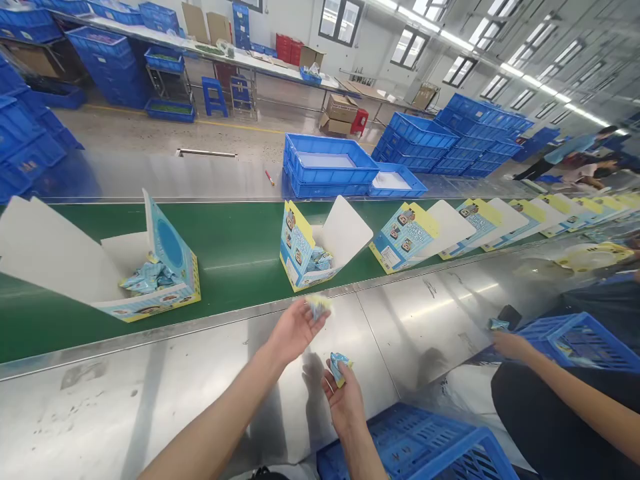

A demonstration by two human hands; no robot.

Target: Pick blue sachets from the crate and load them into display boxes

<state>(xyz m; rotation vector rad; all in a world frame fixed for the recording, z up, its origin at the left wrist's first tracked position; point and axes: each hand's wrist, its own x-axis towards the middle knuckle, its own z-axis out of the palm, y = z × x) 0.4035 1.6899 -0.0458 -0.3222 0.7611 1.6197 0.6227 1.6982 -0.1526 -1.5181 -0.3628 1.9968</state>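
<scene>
My left hand (295, 331) is raised near the belt's metal edge, its fingers closed on a small blue-and-yellow foil packet (319, 307) that is blurred. Lower and to the right, my right hand (345, 398) grips another blue packet (340, 368) over the steel ledge. Just beyond my left hand stands an open printed box (299, 247) on the green belt, its white flap tilted to the right and several packets (319, 259) inside. A second open box (193, 273), further left, also holds several packets (150, 275).
More open boxes (405, 233) line the green conveyor belt (240, 260) to the right. Blue crates (330, 160) sit behind the belt. By my right arm is a blue slatted basket (415, 440). At the right, a co-worker's hand (510, 345) is near a packet on the ledge.
</scene>
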